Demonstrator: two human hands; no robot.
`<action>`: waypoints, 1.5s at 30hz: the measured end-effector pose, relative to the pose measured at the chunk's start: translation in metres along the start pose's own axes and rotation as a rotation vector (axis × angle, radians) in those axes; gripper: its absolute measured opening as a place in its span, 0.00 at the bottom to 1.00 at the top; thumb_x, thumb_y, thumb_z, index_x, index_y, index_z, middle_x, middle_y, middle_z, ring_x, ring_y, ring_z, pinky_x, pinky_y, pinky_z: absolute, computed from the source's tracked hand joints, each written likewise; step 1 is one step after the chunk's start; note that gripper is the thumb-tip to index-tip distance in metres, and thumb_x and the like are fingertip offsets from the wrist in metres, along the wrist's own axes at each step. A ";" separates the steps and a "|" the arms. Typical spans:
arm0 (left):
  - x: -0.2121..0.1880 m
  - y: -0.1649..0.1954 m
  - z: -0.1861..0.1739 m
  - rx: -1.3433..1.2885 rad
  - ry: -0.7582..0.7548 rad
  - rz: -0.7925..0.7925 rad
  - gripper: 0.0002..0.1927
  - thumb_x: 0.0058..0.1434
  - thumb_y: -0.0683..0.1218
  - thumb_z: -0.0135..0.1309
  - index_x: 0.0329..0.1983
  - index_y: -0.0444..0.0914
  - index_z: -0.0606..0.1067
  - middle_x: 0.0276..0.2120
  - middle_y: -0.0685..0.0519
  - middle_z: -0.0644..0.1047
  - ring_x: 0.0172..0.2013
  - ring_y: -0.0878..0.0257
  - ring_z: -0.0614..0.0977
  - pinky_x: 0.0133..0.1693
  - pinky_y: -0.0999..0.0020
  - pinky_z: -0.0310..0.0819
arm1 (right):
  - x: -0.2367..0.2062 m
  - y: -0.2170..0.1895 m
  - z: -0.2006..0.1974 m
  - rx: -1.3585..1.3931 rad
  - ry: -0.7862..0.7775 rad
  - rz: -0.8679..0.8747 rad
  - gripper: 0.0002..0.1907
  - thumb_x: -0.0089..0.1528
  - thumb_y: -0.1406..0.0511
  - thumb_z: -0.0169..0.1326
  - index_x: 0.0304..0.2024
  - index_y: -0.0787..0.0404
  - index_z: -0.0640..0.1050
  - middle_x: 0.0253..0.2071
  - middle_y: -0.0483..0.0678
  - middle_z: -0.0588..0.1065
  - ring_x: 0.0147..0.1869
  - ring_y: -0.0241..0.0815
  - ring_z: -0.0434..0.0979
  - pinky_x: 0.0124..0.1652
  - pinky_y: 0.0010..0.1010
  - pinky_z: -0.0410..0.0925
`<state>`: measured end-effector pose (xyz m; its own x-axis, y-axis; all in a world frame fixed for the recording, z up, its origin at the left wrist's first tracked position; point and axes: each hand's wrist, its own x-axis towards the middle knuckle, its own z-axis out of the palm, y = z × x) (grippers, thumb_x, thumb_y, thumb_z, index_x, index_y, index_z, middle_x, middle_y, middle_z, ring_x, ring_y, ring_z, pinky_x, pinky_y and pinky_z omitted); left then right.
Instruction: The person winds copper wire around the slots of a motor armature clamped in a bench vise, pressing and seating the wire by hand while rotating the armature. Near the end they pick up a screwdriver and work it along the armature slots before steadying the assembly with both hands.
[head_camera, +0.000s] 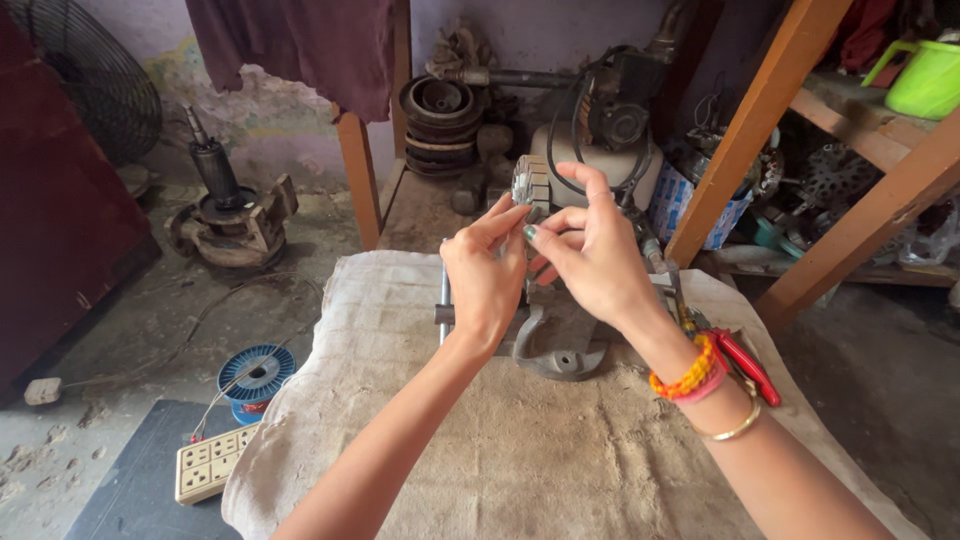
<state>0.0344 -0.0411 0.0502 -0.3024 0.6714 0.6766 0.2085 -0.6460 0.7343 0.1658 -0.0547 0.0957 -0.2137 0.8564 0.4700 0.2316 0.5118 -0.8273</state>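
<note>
Both my hands are raised over a cloth-covered table (560, 460). My left hand (485, 275) pinches a small silvery ribbed metal part (528, 184) between thumb and fingers. My right hand (592, 255), with bangles and beads on the wrist, closes its fingertips on the same part from the right. Below the hands a grey cast-metal bracket (555, 348) with a steel rod (444, 300) rests on the cloth.
Red-handled pliers (745, 365) lie at the table's right edge. On the floor to the left are a blue wire spool (256, 372) and a white socket strip (208, 463). A motor rotor (215, 175), stacked pulleys (440, 125), a pump (605, 130) and wooden shelving (800, 120) stand behind.
</note>
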 end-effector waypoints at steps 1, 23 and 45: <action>0.001 0.002 0.000 0.022 0.012 0.027 0.13 0.60 0.36 0.56 0.48 0.33 0.82 0.53 0.41 0.80 0.41 0.61 0.88 0.42 0.70 0.82 | 0.004 0.001 -0.001 0.060 -0.006 0.045 0.34 0.62 0.73 0.54 0.68 0.61 0.56 0.35 0.51 0.77 0.31 0.36 0.79 0.27 0.26 0.73; -0.004 -0.003 -0.017 0.040 -0.162 0.090 0.21 0.59 0.35 0.54 0.57 0.33 0.77 0.51 0.42 0.82 0.53 0.53 0.84 0.56 0.62 0.77 | 0.009 0.065 -0.033 -0.559 0.217 -0.249 0.26 0.62 0.79 0.49 0.62 0.59 0.64 0.32 0.50 0.74 0.32 0.43 0.77 0.33 0.35 0.70; -0.032 0.006 -0.010 0.190 -0.377 0.630 0.08 0.61 0.35 0.56 0.44 0.32 0.79 0.46 0.47 0.82 0.46 0.53 0.84 0.48 0.62 0.81 | -0.032 0.018 -0.037 0.016 -0.080 -0.388 0.32 0.75 0.51 0.37 0.72 0.66 0.57 0.54 0.48 0.73 0.52 0.36 0.69 0.53 0.31 0.65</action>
<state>0.0355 -0.0701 0.0326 0.2578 0.2967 0.9195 0.4035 -0.8978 0.1765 0.2115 -0.0705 0.0774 -0.3557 0.5913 0.7237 0.1046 0.7947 -0.5979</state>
